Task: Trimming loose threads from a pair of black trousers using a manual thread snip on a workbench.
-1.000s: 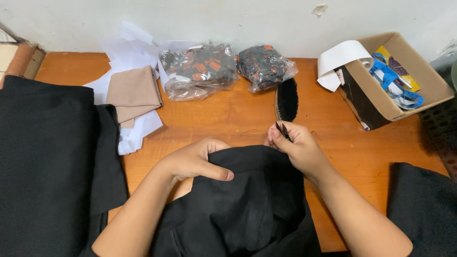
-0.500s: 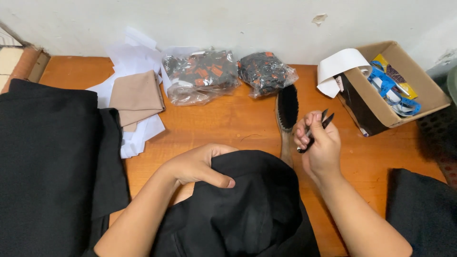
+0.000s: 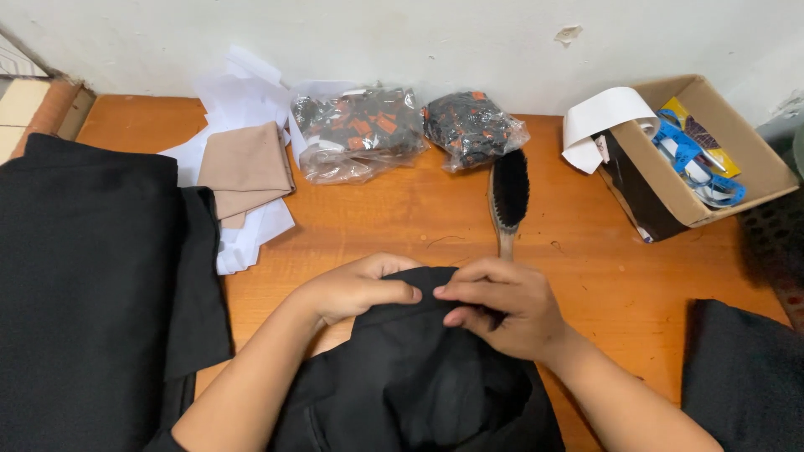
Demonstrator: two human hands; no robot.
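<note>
A black garment (image 3: pixel 419 377) lies bunched on the wooden table (image 3: pixel 603 276) right in front of me. My left hand (image 3: pixel 360 289) pinches its top edge, fingers curled over the fold. My right hand (image 3: pixel 502 308) meets it from the right and grips the same edge, fingertips nearly touching the left thumb. Something small and dark shows under the right fingers; I cannot tell what it is. A black-bristled brush (image 3: pixel 509 197) with a wooden handle lies just beyond the right hand, handle pointing towards me.
Two clear bags of black and orange pieces (image 3: pixel 360 134) (image 3: pixel 473 125) sit against the wall. A cardboard box (image 3: pixel 758 167) with blue tapes stands at the right. Tan fabric (image 3: pixel 243 167) lies on white paper. Black cloth (image 3: pixel 84 276) covers the left; more black cloth (image 3: pixel 745 377) lies at the right.
Half a second ago my right hand was raised near the brush with a thin dark tool in it. It has come back down onto the garment's edge beside the left hand.
</note>
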